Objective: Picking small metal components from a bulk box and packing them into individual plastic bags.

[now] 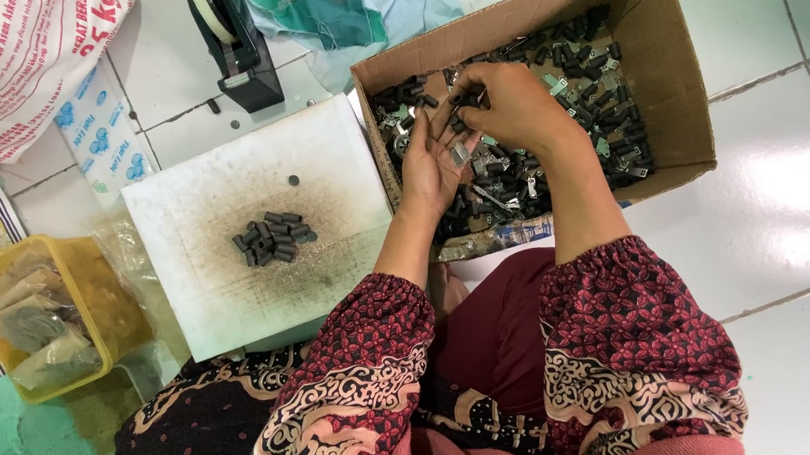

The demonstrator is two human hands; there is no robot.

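Over the brown cardboard box (667, 80): small dark cylindrical part (469, 99) pinched by right hand (518, 107); metal pieces (460, 153) cupped in open left hand (430, 163).

Small dark cylinders and metal clips (523, 169) fill the cardboard box (667, 75), jumbled loose (one dark piece (468, 99) pinched above, several on the palm).

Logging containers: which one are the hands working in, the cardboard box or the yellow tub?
The cardboard box at upper right: both the left hand and right hand are inside it; the yellow tub sits untouched at lower left.
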